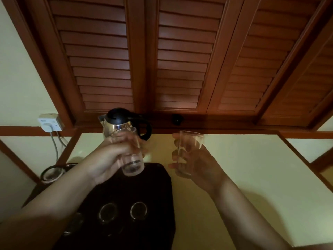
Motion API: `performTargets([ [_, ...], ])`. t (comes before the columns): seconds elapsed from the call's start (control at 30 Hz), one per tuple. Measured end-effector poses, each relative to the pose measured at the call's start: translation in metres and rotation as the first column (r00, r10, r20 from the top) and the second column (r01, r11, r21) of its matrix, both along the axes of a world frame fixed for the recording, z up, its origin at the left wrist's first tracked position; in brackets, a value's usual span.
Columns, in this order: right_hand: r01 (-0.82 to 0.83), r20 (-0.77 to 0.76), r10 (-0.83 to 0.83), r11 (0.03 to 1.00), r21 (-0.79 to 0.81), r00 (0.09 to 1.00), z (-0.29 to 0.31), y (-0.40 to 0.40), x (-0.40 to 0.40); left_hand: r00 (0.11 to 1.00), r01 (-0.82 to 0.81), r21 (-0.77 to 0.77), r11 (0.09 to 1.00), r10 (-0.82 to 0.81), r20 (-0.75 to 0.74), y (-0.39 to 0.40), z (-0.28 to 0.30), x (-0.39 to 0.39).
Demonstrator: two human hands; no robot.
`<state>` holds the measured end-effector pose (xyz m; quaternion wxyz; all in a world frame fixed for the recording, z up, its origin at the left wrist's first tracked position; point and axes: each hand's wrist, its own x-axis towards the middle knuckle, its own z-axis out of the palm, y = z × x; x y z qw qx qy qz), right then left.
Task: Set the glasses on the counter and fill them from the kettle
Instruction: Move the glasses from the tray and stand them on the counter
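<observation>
At the far left a wall socket [51, 122] sits above the edge of a dark tray [162, 195], with a round glass dish [52, 173] at the tray's left corner. Next comes the left hand [106, 157], fingers curled round a clear glass [130, 154] held upright in the air above the tray and in front of the steel kettle [124, 123], which stands at the back with its black lid on. On the tray below, two more tumblers [108, 212] stand near the front. Further right, the right hand [196, 163] grips a second glass [188, 152], also upright and lifted over the pale counter [261, 177]. Both held glasses look empty. Judging by this, the task is at its start: neither glass is set down yet, the kettle is untouched, and all the pouring is left.
</observation>
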<state>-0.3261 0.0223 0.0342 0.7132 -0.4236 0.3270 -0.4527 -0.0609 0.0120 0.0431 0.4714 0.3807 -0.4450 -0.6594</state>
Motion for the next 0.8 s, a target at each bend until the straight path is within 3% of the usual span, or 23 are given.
performTargets([
  [0.23, 0.066, -0.137, -0.105, 0.962, -0.265, 0.985, -0.015, -0.021, -0.091, 0.987, -0.158, 0.036, 0.987, 0.158, 0.003, -0.018, -0.009, -0.121],
  [0.37, 0.181, -0.118, -0.233, 0.922, -0.341, 0.965, -0.035, -0.041, -0.136, 0.943, -0.307, -0.07, 0.949, 0.313, 0.116, -0.037, -0.036, -0.173],
  [0.47, 0.349, -0.188, -0.449, 0.847, -0.401, 0.874, -0.059, -0.056, -0.158, 0.922, -0.31, -0.149, 0.939, 0.335, 0.193, -0.051, -0.06, -0.2],
  [0.63, 0.449, -0.302, -0.655, 0.72, -0.53, 0.693, -0.103, -0.077, -0.178, 0.867, -0.262, -0.198, 0.945, 0.32, 0.382, -0.075, -0.103, -0.227],
  [0.7, 0.454, -0.363, -0.685, 0.706, -0.543, 0.631, -0.122, -0.083, -0.183, 0.866, -0.205, -0.222, 0.953, 0.283, 0.412, -0.084, -0.123, -0.234],
  [0.8, 0.436, -0.433, -0.676, 0.725, -0.532, 0.596, -0.144, -0.087, -0.19, 0.814, -0.255, -0.245, 0.935, 0.344, 0.468, -0.09, -0.141, -0.248],
])
